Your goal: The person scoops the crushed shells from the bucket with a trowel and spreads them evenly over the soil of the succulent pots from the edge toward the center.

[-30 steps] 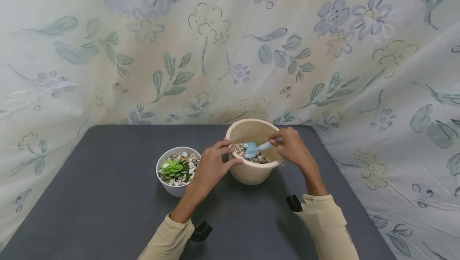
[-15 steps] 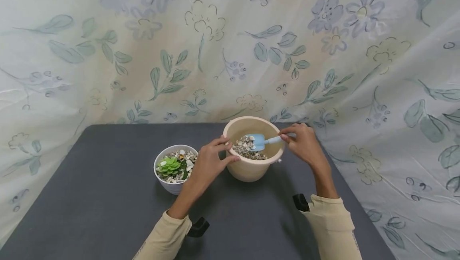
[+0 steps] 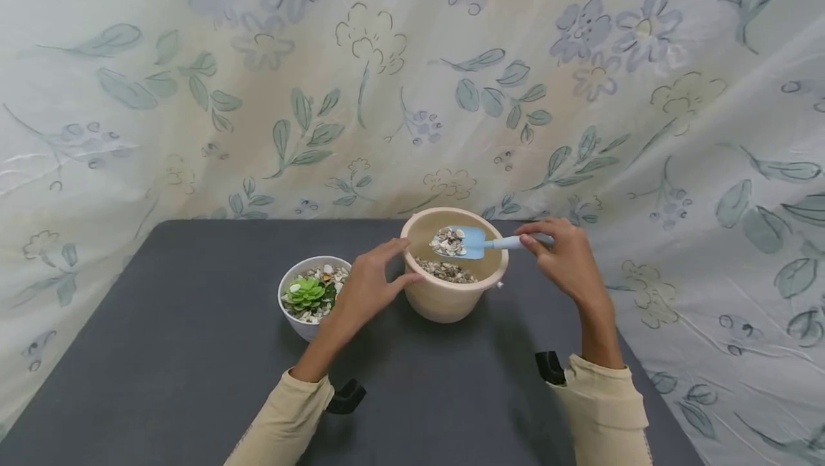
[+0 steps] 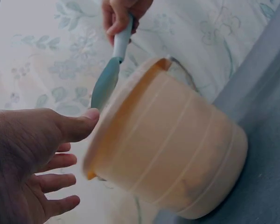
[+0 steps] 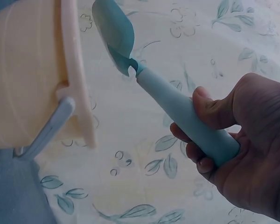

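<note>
At frame centre the right hand [image 3: 567,258] grips a small blue plastic trowel [image 3: 473,242] heaped with pebbles above the beige plastic bucket [image 3: 451,298], which the open left hand [image 3: 367,287] steadies at the rim, so carrying the load level seemingly matters.

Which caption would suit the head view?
Right hand lifts a pebble-laden blue scoop from the beige pot.

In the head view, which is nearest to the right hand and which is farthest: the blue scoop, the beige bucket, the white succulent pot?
1. Blue scoop: held in the right hand.
2. Beige bucket: just to that hand's left, under the scoop.
3. White succulent pot: farthest left, past the left hand.
</note>
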`<state>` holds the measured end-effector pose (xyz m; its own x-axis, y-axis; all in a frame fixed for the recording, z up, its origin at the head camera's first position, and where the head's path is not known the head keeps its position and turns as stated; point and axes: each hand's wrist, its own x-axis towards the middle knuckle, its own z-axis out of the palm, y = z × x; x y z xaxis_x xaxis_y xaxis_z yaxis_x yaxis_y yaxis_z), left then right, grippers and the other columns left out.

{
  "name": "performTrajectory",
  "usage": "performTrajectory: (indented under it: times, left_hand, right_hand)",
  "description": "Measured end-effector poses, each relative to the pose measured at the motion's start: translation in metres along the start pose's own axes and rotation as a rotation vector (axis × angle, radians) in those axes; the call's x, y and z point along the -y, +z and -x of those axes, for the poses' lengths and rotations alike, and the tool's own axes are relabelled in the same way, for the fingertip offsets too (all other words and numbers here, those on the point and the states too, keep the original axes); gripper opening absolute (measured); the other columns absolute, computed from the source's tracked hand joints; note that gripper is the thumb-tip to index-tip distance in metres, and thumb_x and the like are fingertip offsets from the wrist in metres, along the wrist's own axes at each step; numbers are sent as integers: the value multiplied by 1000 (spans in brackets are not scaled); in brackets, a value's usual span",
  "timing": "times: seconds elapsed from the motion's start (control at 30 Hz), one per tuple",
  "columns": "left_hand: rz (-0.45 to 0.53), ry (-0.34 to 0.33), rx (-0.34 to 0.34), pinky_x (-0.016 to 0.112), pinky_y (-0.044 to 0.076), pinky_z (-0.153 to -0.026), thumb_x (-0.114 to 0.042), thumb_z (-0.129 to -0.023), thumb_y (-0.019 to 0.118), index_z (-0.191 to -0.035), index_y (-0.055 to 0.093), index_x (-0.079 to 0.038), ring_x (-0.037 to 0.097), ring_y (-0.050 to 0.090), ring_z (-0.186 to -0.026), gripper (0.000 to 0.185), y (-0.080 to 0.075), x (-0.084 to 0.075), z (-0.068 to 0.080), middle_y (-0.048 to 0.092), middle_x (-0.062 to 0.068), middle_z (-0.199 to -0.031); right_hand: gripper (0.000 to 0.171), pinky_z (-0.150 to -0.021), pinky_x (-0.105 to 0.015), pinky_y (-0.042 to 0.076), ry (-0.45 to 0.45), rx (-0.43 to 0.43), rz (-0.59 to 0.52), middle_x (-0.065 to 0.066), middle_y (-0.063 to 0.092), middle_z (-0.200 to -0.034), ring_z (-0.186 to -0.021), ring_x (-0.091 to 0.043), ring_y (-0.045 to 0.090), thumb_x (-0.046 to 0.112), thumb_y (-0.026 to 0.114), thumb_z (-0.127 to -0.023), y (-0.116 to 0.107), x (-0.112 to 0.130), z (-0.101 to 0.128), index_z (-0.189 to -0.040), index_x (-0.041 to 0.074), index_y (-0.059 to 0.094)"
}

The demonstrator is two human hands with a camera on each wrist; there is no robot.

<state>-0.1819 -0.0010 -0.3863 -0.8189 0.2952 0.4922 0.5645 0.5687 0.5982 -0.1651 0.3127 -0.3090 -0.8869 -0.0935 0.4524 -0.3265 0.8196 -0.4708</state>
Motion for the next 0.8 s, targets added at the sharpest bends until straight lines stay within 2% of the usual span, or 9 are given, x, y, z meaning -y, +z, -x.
performTrajectory:
  times: [0.3,0.43,0.57,0.67,0.8]
  left_hand:
    - [-64,-32,74,58,50,-112,-32,-85,88,-152,56,-9,40,53,-145,78,-49,13,13,52,20,-158]
    - [-88,-30,77,63,47,-114,-32,-82,90,-153,54,-8,44,49,-147,83,-67,22,20,48,21,-161]
    - [-99,-45,85,67,43,-114,-31,-80,92,-154,54,-9,45,48,-147,86,-81,33,28,48,22,-161]
    - [-112,-81,108,69,41,-114,-33,-79,92,-155,52,-11,46,47,-148,89,-90,41,36,46,21,-162]
    - [-132,-112,134,74,35,-117,-35,-75,95,-159,47,-14,47,45,-149,99,-101,49,46,44,21,-164]
  right_hand:
    - [14,-81,-43,43,-57,9,-95,-21,76,-109,-102,-33,61,0,70,-98,16,26,-7,-107,1,80]
    - [14,-82,-45,46,-81,12,-127,-22,75,-111,-104,-36,64,1,71,-97,29,36,-9,-108,0,80]
    - [13,-79,-41,47,-86,41,-137,-19,75,-105,-95,-31,62,2,71,-98,43,45,-10,-107,1,80]
    - [13,-74,-36,43,-96,68,-132,-16,74,-100,-86,-25,56,3,72,-98,52,53,-9,-106,3,81]
    - [12,-75,-36,41,-125,85,-135,-15,75,-101,-86,-24,55,3,72,-97,64,64,-11,-105,3,81]
